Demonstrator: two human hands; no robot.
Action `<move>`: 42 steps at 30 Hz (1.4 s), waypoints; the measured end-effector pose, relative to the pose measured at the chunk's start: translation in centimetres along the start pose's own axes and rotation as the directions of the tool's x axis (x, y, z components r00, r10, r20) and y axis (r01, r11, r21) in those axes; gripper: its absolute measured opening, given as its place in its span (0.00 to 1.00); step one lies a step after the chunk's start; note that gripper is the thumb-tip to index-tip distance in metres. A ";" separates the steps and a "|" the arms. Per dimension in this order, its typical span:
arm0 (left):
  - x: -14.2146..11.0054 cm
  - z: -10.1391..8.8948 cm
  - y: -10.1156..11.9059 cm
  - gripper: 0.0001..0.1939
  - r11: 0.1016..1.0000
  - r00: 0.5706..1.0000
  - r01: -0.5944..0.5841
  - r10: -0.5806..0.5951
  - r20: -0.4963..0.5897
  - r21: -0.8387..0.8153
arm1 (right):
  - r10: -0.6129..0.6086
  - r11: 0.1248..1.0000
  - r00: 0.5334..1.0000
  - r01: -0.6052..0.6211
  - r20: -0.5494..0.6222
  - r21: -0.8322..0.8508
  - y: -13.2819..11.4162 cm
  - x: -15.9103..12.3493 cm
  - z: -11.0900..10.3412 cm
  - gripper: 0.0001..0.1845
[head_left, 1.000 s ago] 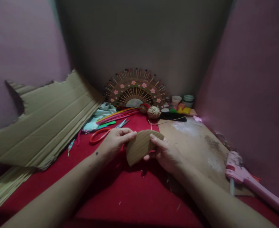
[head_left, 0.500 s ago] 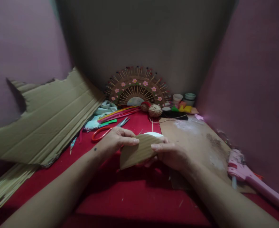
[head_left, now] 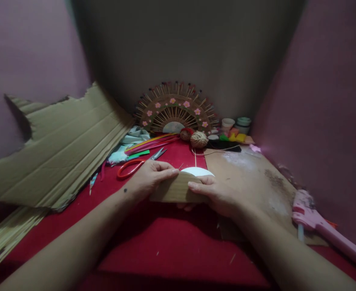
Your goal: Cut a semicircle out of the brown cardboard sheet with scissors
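Between my two hands is a half-round piece of brown corrugated cardboard (head_left: pixel 174 190), its straight edge toward me. My left hand (head_left: pixel 153 178) pinches its upper left part, thumb on the near face. With thumb in front and fingers underneath, my right hand (head_left: pixel 212 192) grips the right end. Just behind the cardboard shows a white rounded piece (head_left: pixel 197 171); whether it is touched by my fingers I cannot tell. Red-handled scissors (head_left: pixel 131 167) lie beside my left hand on the red cloth (head_left: pixel 172 242).
At the back stands a flower-decorated stick fan (head_left: pixel 179 103), with twine balls (head_left: pixel 199 139) before it. Large cardboard sheets (head_left: pixel 65 141) lean at left above thin sticks (head_left: pixel 11 234). On the right are a brown board (head_left: pixel 250 190), a pink glue gun (head_left: pixel 314 222) and small tubs (head_left: pixel 243 124).
The cardboard has turned so its straight edge lies nearly level, where it slanted before. My right thumb sits slightly further left, and more of the white piece shows behind.
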State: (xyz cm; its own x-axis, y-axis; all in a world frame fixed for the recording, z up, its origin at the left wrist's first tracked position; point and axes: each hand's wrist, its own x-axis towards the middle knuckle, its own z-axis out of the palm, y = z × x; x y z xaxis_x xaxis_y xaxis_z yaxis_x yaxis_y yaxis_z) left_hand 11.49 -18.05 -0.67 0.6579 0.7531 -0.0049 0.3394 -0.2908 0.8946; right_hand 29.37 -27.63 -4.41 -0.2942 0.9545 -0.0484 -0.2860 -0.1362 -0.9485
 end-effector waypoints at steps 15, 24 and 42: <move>0.2 0.2 -0.6 0.14 0.983 0.994 0.049 -0.031 0.104 -0.177 | -0.023 0.991 0.996 0.033 -0.084 0.128 0.2 0.5 0.3 0.19; -0.3 0.6 0.1 0.12 0.989 0.977 0.058 -0.028 0.210 -0.138 | -0.083 0.975 0.972 0.034 -0.218 -0.218 -0.5 -0.2 0.4 0.14; 0.3 -0.1 -0.8 0.14 0.962 0.993 -0.029 0.058 0.102 -0.270 | -0.108 0.983 0.992 0.116 -0.068 0.143 0.3 0.3 0.2 0.25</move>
State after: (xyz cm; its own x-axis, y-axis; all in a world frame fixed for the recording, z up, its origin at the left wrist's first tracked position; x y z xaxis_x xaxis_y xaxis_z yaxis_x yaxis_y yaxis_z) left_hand 11.32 -17.56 -1.34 0.7417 0.6707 0.0015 0.1264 -0.1420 0.9818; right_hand 29.03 -27.41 -4.71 -0.1992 0.9794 0.0329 -0.4458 -0.0607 -0.8931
